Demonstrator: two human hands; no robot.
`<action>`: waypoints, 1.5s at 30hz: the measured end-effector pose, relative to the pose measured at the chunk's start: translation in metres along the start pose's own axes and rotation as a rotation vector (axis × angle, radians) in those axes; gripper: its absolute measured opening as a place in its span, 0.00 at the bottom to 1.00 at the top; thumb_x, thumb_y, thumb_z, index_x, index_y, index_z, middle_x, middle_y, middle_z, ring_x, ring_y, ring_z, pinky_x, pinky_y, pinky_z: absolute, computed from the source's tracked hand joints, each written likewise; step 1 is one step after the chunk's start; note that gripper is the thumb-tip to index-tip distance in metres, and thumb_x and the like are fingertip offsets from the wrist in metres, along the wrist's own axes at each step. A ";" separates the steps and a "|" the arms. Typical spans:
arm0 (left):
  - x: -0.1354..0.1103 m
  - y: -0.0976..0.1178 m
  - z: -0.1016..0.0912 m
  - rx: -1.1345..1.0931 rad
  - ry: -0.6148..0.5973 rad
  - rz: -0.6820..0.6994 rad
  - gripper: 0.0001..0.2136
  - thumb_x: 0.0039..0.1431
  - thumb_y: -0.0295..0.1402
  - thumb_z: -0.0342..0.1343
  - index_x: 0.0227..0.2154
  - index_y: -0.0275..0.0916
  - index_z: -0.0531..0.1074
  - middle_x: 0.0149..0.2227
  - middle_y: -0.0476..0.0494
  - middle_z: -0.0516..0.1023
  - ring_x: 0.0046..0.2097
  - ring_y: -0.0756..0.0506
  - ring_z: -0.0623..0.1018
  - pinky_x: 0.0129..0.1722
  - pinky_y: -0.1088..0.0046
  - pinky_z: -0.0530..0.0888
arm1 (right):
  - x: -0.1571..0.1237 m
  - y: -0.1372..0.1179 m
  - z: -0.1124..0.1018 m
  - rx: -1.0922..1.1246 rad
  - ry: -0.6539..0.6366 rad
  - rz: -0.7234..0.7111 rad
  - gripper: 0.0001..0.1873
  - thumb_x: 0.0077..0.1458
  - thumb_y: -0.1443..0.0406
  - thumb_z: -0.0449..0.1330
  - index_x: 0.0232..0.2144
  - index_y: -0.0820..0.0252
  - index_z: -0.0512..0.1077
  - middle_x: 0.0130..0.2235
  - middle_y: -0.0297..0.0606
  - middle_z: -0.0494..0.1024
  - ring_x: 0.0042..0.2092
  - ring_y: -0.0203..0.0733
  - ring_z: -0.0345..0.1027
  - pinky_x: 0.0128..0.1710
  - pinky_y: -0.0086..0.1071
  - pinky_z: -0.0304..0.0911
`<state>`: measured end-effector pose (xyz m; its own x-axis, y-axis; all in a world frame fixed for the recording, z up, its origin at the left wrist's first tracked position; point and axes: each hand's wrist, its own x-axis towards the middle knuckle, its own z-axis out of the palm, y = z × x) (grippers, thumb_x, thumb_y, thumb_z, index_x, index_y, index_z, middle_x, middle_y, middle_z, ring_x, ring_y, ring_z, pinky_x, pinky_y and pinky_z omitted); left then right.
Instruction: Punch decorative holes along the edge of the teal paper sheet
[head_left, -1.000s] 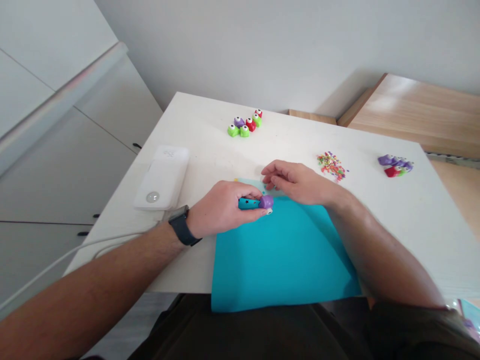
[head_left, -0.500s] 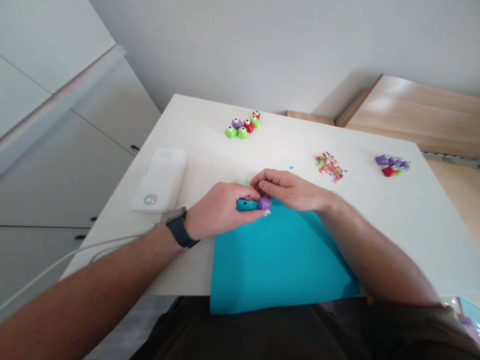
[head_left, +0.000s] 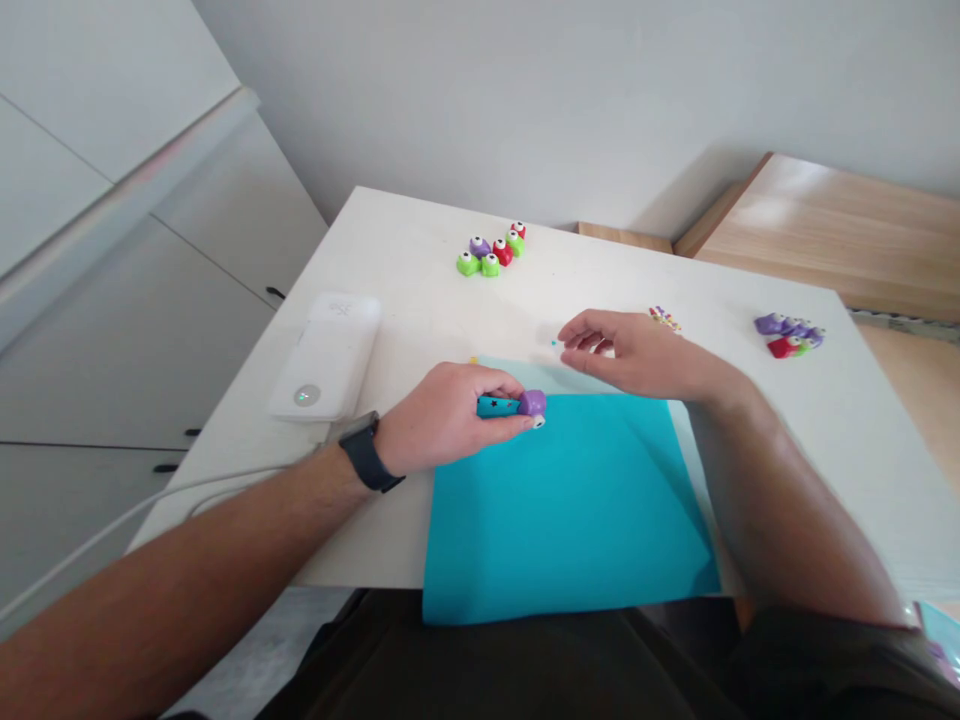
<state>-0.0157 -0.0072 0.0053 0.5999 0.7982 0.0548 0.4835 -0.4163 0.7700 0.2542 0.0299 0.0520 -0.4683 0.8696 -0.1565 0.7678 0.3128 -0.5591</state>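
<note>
My left hand (head_left: pixel 442 415), with a dark watch on its wrist, is closed around a purple craft punch (head_left: pixel 532 402) that has a white button. The punch sits at the upper edge of a teal sheet (head_left: pixel 570 510), where a folded-up strip (head_left: pixel 496 405) shows small star-shaped holes. My right hand (head_left: pixel 622 350) hovers beyond the sheet, its fingers loosely curved and apart from the thumb, with nothing visible in them. Just off its fingertips lies a tiny teal paper piece (head_left: pixel 553 343) on the white table. Part of the punch is hidden by my left fingers.
Several coloured punches (head_left: pixel 490 264) stand at the back of the table (head_left: pixel 405 260), and more punches (head_left: pixel 786 347) are at the right. Colourful confetti (head_left: pixel 663 318) is partly behind my right hand. A white device (head_left: pixel 326 355) with a cable (head_left: pixel 172 490) lies at the left.
My right hand has moved away from the punch, rightward and farther back, and now covers part of the confetti. My left hand still grips the purple punch at the sheet.
</note>
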 end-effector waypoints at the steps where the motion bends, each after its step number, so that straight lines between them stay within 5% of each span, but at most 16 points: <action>1: 0.000 0.000 0.000 -0.006 -0.003 -0.007 0.14 0.63 0.49 0.62 0.41 0.46 0.83 0.39 0.53 0.86 0.39 0.47 0.82 0.38 0.72 0.72 | -0.003 -0.007 0.001 0.058 -0.105 -0.066 0.22 0.61 0.49 0.63 0.52 0.55 0.75 0.49 0.40 0.82 0.46 0.45 0.76 0.47 0.37 0.70; 5: 0.000 -0.003 -0.001 -0.033 -0.020 -0.031 0.14 0.62 0.48 0.63 0.44 0.46 0.82 0.41 0.53 0.86 0.41 0.46 0.83 0.39 0.72 0.73 | -0.005 -0.028 0.013 0.115 -0.292 -0.165 0.29 0.54 0.48 0.70 0.54 0.53 0.74 0.50 0.37 0.82 0.49 0.45 0.75 0.49 0.37 0.68; 11: 0.000 -0.007 -0.002 -0.058 0.005 -0.070 0.17 0.59 0.46 0.65 0.47 0.45 0.80 0.46 0.50 0.86 0.46 0.43 0.84 0.47 0.69 0.76 | 0.001 -0.025 0.023 0.123 -0.264 -0.166 0.16 0.60 0.57 0.66 0.48 0.55 0.76 0.44 0.35 0.83 0.43 0.41 0.75 0.45 0.34 0.66; 45: 0.000 -0.008 -0.003 -0.035 0.074 -0.077 0.10 0.64 0.40 0.61 0.45 0.44 0.78 0.45 0.52 0.84 0.47 0.45 0.82 0.48 0.68 0.75 | 0.004 -0.013 0.016 0.133 -0.329 -0.153 0.16 0.60 0.57 0.64 0.48 0.56 0.75 0.43 0.35 0.81 0.41 0.40 0.72 0.42 0.33 0.63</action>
<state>-0.0213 -0.0023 0.0011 0.5128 0.8576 0.0403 0.5026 -0.3379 0.7957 0.2355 0.0232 0.0451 -0.7048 0.6409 -0.3041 0.6250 0.3583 -0.6935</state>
